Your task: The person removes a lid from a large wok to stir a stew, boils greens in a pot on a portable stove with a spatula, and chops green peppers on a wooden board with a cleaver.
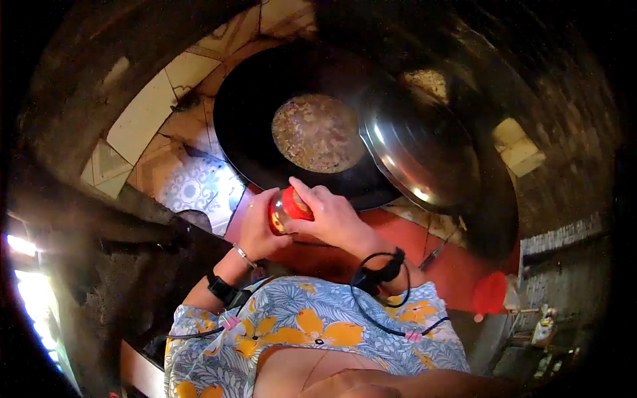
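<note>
Between my hands is a small clear jar (pixel 279 217) with a red lid (pixel 297 204) and a red-and-yellow label. My left hand (pixel 257 224) wraps around the jar's body. My right hand (pixel 331 216) grips the red lid, which is on the jar. Just beyond them sits a large black wok (pixel 244 119) with a bubbly brownish liquid (pixel 318 134) in its bottom. A shiny domed metal lid (pixel 423 149) leans over the wok's right side. Whatever is inside the jar is mostly hidden by my fingers.
Patterned tiles (pixel 191 191) surround the wok on the left, and a red surface (pixel 398 234) runs along its near side. A yellowish block (pixel 517 147) lies at the right. A red container (pixel 490 293) stands at lower right. Black cables hang from both my wrists.
</note>
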`<state>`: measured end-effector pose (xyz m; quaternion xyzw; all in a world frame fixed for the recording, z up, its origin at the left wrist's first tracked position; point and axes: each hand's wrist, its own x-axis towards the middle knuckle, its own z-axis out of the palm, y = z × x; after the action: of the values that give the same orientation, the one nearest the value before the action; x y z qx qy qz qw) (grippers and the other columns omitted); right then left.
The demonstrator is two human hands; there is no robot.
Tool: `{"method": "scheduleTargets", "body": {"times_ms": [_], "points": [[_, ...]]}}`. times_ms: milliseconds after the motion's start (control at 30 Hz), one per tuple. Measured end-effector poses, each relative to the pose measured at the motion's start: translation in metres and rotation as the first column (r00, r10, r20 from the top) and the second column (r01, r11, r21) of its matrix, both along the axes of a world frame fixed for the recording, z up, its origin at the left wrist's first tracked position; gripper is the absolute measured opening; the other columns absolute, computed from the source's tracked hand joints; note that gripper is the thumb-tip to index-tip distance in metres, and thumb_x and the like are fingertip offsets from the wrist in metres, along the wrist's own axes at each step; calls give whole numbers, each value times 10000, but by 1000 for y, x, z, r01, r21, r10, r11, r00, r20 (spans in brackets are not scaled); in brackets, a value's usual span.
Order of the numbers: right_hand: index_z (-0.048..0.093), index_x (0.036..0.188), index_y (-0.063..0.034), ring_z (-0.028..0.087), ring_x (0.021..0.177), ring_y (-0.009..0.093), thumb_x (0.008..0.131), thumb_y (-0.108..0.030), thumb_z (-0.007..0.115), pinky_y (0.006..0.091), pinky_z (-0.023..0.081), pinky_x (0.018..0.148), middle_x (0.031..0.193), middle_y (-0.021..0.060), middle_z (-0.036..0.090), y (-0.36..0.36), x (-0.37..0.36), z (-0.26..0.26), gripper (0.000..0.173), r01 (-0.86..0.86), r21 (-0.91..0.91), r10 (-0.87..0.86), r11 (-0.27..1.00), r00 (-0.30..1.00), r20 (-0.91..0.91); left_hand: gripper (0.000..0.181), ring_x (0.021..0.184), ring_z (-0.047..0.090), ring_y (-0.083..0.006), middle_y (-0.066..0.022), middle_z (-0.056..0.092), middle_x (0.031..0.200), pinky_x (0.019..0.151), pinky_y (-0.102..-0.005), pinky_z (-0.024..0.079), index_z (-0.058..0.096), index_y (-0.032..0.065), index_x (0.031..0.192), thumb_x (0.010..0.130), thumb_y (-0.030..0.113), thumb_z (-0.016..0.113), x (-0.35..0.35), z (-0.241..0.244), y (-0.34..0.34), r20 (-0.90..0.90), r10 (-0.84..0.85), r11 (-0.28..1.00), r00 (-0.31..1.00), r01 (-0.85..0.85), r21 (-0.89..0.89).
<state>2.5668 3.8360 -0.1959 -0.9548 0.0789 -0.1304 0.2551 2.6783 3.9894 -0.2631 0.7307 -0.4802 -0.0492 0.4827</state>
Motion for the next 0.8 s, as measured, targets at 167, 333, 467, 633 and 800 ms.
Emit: {"method": "scheduleTargets", "body": {"times_ms": [167,333,467,633,800], "points": [[504,1190,-145,594,740,389,673,-502,707,461,498,642,853,194,546,22,4,-20,660,161,-6,-158,987,975,154,836,985,535,-350,-177,537,1101,869,-404,437,425,25,1222,502,215,807,9,-3,3,-44,-139,990,989,138,-27],[565,1122,-131,546,934,311,627,-303,772,372,456,823,995,118,543,30,2,-1,563,-44,115,32,992,994,103,883,1077,528,-234,-112,536,1154,926,-367,430,403,40,1250,510,214,852,26,7,15,-455,-473,874,755,468,-132],[572,1075,-152,458,1098,327,572,-108,786,400,393,915,1203,107,461,23,-5,23,548,-534,145,516,833,844,149,966,1129,495,-190,-65,501,1220,985,-331,395,366,63,1312,487,125,863,55,-1,21,-862,-506,581,-10,735,-350],[559,995,-138,460,1109,356,644,12,691,423,406,911,1199,120,477,33,-19,25,404,-496,-26,482,868,828,288,1080,1145,504,-206,-83,509,1250,988,-357,400,346,45,1341,425,161,906,74,2,4,-754,-627,486,199,856,-178],[561,974,-138,469,1099,355,663,33,645,441,410,906,1189,130,488,24,-42,38,366,-420,-160,449,893,819,358,1039,1160,476,-196,-83,494,1257,991,-356,383,372,33,1312,441,242,897,83,12,-7,-696,-691,402,195,904,-146]]}}
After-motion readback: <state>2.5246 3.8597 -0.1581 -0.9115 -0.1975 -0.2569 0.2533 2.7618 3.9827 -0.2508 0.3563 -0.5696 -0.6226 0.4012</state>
